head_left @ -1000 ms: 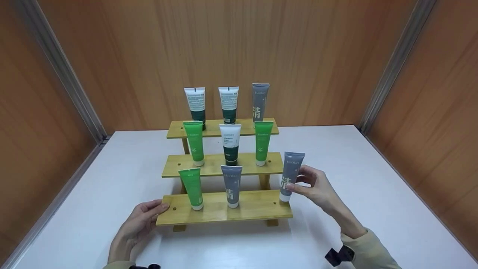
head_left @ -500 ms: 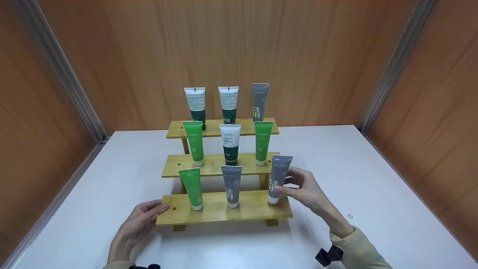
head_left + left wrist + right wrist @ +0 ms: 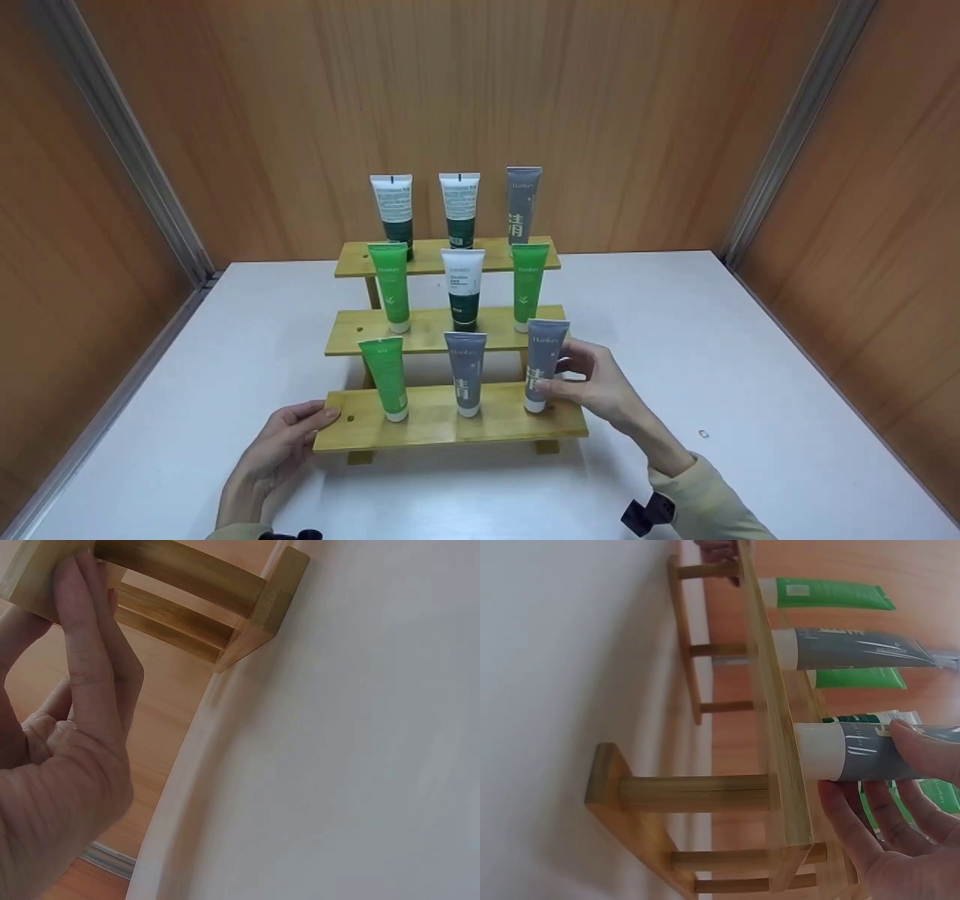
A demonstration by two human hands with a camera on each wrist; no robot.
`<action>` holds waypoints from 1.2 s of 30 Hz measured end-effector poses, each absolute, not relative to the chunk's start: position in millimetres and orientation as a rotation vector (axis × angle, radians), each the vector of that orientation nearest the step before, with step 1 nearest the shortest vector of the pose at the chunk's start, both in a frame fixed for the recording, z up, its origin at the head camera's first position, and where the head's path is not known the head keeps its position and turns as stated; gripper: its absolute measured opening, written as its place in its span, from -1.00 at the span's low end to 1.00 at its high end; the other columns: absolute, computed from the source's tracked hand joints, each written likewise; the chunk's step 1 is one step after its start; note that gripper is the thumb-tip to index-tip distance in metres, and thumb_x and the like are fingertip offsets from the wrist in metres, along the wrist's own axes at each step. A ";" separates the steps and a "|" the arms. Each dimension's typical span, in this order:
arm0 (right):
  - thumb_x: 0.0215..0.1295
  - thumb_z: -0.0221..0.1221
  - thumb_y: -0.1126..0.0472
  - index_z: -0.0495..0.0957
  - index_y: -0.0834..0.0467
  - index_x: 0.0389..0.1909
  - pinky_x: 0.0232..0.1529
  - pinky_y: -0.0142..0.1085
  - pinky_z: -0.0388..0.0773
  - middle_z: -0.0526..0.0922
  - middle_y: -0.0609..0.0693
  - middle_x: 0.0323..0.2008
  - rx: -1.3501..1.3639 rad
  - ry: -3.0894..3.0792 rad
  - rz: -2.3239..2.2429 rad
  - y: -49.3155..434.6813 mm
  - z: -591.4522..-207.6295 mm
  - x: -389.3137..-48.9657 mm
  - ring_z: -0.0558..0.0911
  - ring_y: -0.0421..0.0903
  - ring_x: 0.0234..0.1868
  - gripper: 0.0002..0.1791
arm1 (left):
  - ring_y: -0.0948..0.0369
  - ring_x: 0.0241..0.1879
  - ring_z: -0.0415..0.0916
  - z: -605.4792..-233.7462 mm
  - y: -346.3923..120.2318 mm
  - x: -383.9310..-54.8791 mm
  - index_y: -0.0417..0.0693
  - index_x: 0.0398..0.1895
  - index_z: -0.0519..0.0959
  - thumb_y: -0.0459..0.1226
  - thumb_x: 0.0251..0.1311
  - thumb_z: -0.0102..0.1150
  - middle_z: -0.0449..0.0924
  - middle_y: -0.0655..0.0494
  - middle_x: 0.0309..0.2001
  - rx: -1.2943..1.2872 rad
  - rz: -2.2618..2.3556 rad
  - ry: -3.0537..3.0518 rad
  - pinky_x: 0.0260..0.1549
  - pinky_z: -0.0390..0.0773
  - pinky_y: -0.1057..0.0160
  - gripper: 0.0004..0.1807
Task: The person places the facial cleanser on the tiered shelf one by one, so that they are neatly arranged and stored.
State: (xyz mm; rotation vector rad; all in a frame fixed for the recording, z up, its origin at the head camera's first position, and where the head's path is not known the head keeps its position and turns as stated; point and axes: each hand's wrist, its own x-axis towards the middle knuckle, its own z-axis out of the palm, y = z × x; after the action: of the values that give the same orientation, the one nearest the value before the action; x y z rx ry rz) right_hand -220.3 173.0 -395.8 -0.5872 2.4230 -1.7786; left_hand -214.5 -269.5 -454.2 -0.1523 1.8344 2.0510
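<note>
My right hand (image 3: 600,386) pinches a grey-blue squeeze tube (image 3: 546,360) with a white cap. The tube stands cap-down at the right end of the bottom tier of a wooden three-tier rack (image 3: 427,433); in the right wrist view its cap (image 3: 819,751) meets the board. At the rack's left end, my left hand (image 3: 279,442) grips the edge of the bottom board between thumb and fingers. Another grey-blue tube (image 3: 466,371) and a green tube (image 3: 385,375) stand farther left on that tier.
On the middle tier are a green tube (image 3: 390,285), a white and dark green tube (image 3: 463,285) and another green tube (image 3: 529,281). The top tier bears two white-and-green tubes and a grey tube (image 3: 522,202). A small ring (image 3: 703,433) lies on the white table (image 3: 750,360).
My right hand has carried the grey-blue tube leftward from beyond the bottom tier's right end onto the board. The left hand has stayed on the rack.
</note>
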 end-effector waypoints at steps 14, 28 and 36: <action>0.22 0.40 0.16 0.48 0.23 0.27 0.12 -0.18 0.63 0.62 0.21 0.06 -0.609 2.409 -1.760 171.0 -398.8 -221.5 0.66 0.01 0.01 -0.38 | 0.31 -0.10 0.73 -453.1 -271.4 -213.5 -0.25 0.25 0.47 -0.20 0.40 0.20 0.75 0.19 -0.10 -0.100 2.058 1.796 -0.05 0.70 0.41 -0.54; 0.24 0.38 0.18 0.46 0.22 0.30 0.17 -0.13 0.61 0.61 0.23 0.10 -0.671 2.379 -1.771 172.5 -401.2 -221.2 0.64 0.02 0.05 -0.38 | 0.32 -0.12 0.74 -453.6 -270.5 -213.2 -0.23 0.22 0.49 -0.19 0.39 0.20 0.75 0.20 -0.11 -0.106 2.056 1.821 -0.07 0.71 0.42 -0.57; 0.22 0.39 0.23 0.45 0.26 0.30 0.18 -0.17 0.62 0.61 0.21 0.10 -0.672 2.356 -1.806 172.2 -403.6 -221.6 0.63 -0.03 0.06 -0.37 | 0.33 -0.14 0.74 -453.6 -270.6 -213.5 -0.23 0.21 0.50 -0.21 0.40 0.20 0.75 0.21 -0.12 -0.092 2.051 1.819 -0.11 0.71 0.43 -0.59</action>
State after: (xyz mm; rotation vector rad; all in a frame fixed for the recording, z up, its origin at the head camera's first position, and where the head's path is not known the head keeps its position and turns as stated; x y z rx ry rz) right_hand -221.6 172.2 -403.6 -0.6721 2.3564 -1.8063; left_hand -213.5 -270.6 -453.6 -0.0925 1.8190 2.0506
